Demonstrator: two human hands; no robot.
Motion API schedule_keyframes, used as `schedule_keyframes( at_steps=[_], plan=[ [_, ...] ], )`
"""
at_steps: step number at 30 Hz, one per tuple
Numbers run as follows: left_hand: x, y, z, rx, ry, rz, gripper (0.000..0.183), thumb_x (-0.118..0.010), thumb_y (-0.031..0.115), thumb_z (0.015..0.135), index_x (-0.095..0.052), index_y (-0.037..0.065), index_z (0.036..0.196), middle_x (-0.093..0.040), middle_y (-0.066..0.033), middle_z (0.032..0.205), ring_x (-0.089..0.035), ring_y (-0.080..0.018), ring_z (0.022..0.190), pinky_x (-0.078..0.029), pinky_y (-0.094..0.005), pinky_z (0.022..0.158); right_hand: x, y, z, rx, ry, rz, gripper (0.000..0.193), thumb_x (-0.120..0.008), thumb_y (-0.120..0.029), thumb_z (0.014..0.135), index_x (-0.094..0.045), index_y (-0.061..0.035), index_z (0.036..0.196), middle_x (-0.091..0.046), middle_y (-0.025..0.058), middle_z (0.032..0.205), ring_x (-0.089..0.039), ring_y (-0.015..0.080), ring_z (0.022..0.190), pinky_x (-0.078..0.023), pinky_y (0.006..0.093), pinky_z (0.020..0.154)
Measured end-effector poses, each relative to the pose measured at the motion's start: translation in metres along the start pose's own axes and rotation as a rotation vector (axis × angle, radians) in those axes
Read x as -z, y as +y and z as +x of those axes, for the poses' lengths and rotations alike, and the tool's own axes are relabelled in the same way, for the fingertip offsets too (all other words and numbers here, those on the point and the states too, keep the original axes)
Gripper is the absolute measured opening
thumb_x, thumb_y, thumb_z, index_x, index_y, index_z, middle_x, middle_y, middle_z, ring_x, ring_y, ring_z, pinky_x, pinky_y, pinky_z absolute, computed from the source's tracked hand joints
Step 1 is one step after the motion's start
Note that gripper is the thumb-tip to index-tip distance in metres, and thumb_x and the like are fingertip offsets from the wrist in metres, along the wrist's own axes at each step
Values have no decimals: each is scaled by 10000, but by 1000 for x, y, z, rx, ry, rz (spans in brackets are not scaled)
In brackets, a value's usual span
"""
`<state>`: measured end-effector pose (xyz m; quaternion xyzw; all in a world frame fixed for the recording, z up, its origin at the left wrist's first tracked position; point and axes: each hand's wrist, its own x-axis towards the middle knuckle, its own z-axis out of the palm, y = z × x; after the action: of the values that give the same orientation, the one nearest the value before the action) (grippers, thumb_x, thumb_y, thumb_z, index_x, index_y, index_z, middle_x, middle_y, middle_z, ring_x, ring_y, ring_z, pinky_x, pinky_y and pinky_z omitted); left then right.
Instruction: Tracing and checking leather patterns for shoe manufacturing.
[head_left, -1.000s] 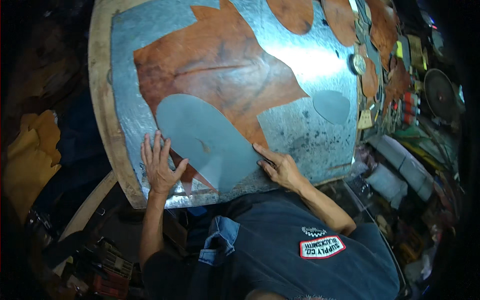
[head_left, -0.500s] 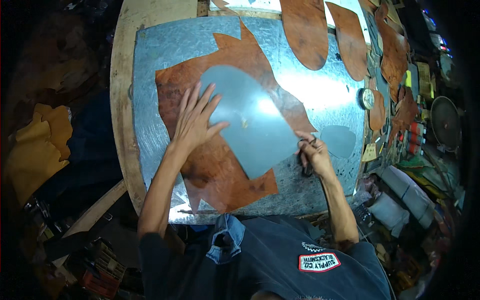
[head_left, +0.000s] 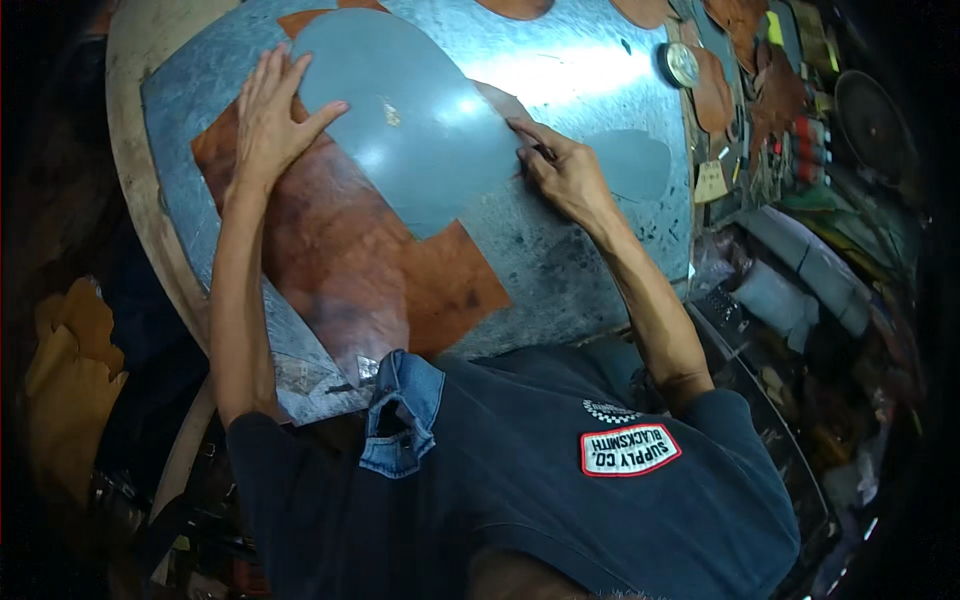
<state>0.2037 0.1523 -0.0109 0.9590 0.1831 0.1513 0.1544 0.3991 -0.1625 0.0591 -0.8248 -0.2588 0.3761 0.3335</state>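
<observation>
A smooth grey sheet template (head_left: 420,160) with a rounded far end lies on a piece of reddish-brown leather (head_left: 340,250). My left hand (head_left: 265,130) presses flat on the template's left edge, fingers and thumb spread. At the opposite edge, my right hand (head_left: 575,180) is closed round a small dark tool (head_left: 545,152), its kind mostly hidden by the fingers. The fingertips meet the template's right side, where a strip of leather shows beyond it. Both pieces rest on a scratched metal work surface (head_left: 600,270).
A smaller grey template (head_left: 630,165) lies right of my right hand. A round tin (head_left: 680,65) stands near the table's right edge, with leather pieces (head_left: 712,90) beyond. The table's wooden rim (head_left: 150,190) runs along the left. Tan leather (head_left: 75,370) hangs at lower left.
The whole view has shifted, so the table sits higher and farther left. My right hand has moved away from me along the template's right edge. My left hand keeps its place on the template.
</observation>
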Motion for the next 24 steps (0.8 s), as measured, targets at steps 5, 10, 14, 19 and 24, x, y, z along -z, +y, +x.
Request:
schedule_keyframes(
  at_steps=[5, 10, 14, 19, 24],
  plan=[
    [-12, 6, 6, 46, -50, 35, 788, -736, 552, 751, -529, 102, 1364, -382, -129, 1508, -270, -328, 1430, -205, -487, 1157, 4, 18, -8, 260, 8, -396, 470, -680, -260, 879, -580, -167, 1329, -710, 179, 988, -694, 292, 829, -542, 424, 731],
    [0, 6, -2, 65, -65, 77, 769, -729, 554, 759, -537, 107, 1354, -378, -125, 1511, -259, -335, 1432, -201, -490, 1161, 5, 2, -18, 276, -55, -460, 532, -722, -271, 835, -572, -151, 1331, -690, 194, 1013, -682, 346, 876, -541, 439, 767],
    [-9, 7, 0, 66, -66, 26, 755, -719, 557, 768, -540, 105, 1346, -425, -137, 1475, -271, -370, 1418, -209, -505, 1152, 3, 11, -14, 334, -15, -440, 565, -742, -272, 811, -569, -131, 1329, -668, 216, 1093, -666, 384, 925, -540, 427, 808],
    [1, 21, 19, 272, 10, -217, 722, -717, 481, 809, -524, 37, 1344, -521, -164, 1382, -406, -341, 1341, -323, -478, 1093, 4, 8, -16, 230, -55, -429, 576, -746, -299, 812, -567, -152, 1339, -657, 228, 1132, -671, 363, 951, -536, 413, 818],
    [41, 14, 77, 698, -69, -905, 537, -688, 328, 885, -568, -32, 1265, -660, -129, 1096, -636, -170, 897, -496, -279, 837, 4, 11, -14, 284, -60, -450, 601, -750, -317, 812, -546, -201, 1364, -675, 219, 1091, -685, 349, 893, -537, 425, 755]
  ],
)
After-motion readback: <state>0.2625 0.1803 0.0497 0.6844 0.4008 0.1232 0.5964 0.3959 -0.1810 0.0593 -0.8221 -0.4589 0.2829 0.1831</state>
